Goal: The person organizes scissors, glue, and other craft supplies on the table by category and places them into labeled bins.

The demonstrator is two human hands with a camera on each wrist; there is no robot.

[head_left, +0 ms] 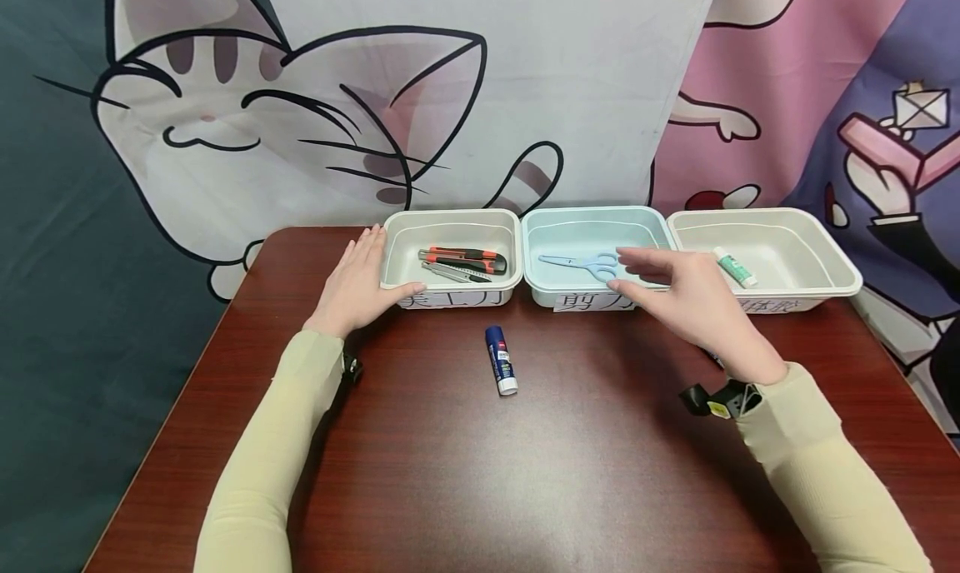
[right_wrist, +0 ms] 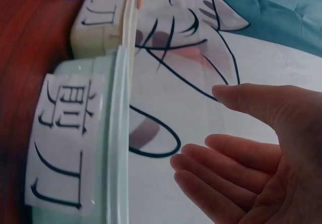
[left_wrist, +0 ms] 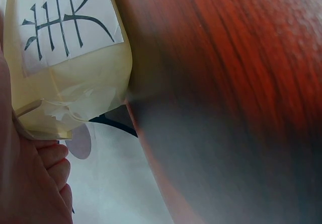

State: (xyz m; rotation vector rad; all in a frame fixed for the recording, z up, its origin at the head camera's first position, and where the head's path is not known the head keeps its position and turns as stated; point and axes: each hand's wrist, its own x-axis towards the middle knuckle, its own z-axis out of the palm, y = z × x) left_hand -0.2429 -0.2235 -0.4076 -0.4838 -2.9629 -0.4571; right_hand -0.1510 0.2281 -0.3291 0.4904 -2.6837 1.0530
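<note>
My left hand (head_left: 356, 283) rests against the left corner of a cream bin (head_left: 452, 217), fingers extended along its side and thumb at the front rim. Inside that bin lie several utility knives (head_left: 465, 263). Over the right part of the light-blue bin (head_left: 542, 286) hovers my right hand (head_left: 693, 298), thumb apart from the fingers and nothing between them. Blue-handled scissors (head_left: 581, 263) lie in the blue bin, just left of the fingertips. In the right wrist view the right hand (right_wrist: 251, 158) is above the rim, fingers slightly bent.
A second cream bin (head_left: 795, 261) on the right contains a green-and-white glue stick (head_left: 735, 268). On the brown table (head_left: 540, 490), in front of the bins, lies a blue glue stick (head_left: 501, 361). Paper labels (head_left: 592, 301) mark the bins' fronts. A cat-print cloth (head_left: 600, 82) hangs behind.
</note>
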